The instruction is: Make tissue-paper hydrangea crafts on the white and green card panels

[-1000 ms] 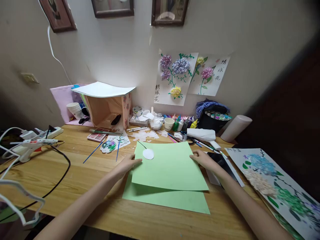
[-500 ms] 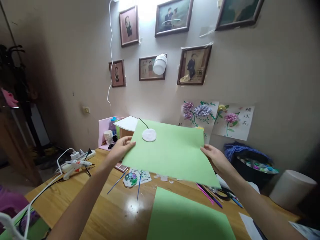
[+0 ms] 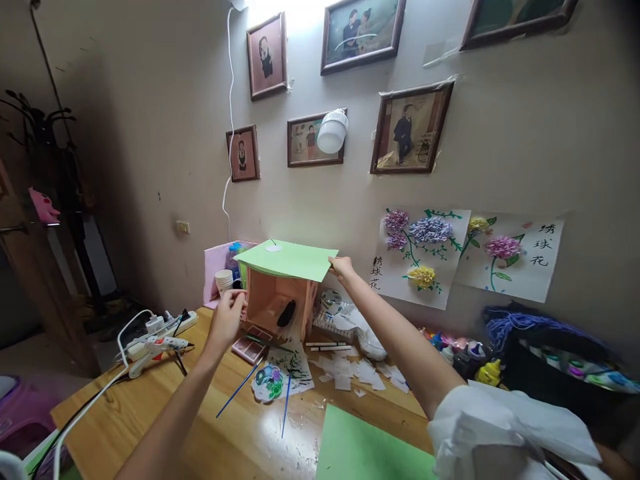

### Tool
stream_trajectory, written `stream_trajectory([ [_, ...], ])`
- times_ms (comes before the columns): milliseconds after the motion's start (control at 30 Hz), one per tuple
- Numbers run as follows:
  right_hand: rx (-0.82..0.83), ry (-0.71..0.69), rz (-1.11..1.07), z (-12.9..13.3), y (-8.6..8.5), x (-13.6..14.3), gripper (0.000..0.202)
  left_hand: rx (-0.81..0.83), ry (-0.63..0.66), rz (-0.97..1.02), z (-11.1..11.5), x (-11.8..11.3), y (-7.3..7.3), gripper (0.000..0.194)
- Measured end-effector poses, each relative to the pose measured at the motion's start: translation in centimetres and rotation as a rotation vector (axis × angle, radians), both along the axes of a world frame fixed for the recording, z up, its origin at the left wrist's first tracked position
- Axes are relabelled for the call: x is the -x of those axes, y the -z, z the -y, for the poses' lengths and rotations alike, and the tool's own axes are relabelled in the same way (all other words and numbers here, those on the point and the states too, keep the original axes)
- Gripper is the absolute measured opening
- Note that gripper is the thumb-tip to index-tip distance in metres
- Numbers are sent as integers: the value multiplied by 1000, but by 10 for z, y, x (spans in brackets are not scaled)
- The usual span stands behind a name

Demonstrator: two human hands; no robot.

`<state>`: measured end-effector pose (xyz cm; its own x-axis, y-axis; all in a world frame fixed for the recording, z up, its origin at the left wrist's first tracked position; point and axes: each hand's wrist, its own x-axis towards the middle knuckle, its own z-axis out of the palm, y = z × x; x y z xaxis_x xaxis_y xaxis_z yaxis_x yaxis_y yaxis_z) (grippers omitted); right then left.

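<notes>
A light green sheet of paper (image 3: 295, 259) lies over the top of a pinkish wooden box (image 3: 306, 300). On the sheet's left part is a white round piece (image 3: 273, 249) with a dark line by it. My right hand (image 3: 342, 267) pinches the sheet's right corner between thumb and fingers. In front of the box's left side is my left hand (image 3: 229, 317), its fingers bent and drawn together with nothing visible in them, apart from the sheet. Inside the box sits a small black object (image 3: 287, 313). Another green sheet (image 3: 370, 450) rests on the table near me.
A paint palette (image 3: 267, 383), blue-handled brushes (image 3: 240, 388) and white paper scraps (image 3: 367, 375) lie on the wooden table (image 3: 200, 427). To the left are a glue gun (image 3: 157, 347) and a power strip (image 3: 187, 321). Paper cups (image 3: 223, 280) stand beside the box; paint bottles (image 3: 489, 372) are at right.
The green sheet with the white round piece has moved away from me onto the box top. My left hand has let go of it and lowered; my right hand still grips its corner.
</notes>
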<state>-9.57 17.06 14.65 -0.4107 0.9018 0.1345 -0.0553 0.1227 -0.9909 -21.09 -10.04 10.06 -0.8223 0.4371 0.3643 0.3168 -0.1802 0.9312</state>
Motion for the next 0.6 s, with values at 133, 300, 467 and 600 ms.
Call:
stream_trajectory([
  [133,-183,105,49,-2,16,-23,32,246,301,-318,-13,-59,12,26],
  [300,-460,182,233,6,56,-143,29,324,496,-891,-53,-134,25,28],
  [467,-580,214,633,17,101,-294,16,330,793,-1364,-118,-208,69,28],
  [600,-582,282,948,7,129,-383,28,298,990,-1468,-156,-255,105,22],
])
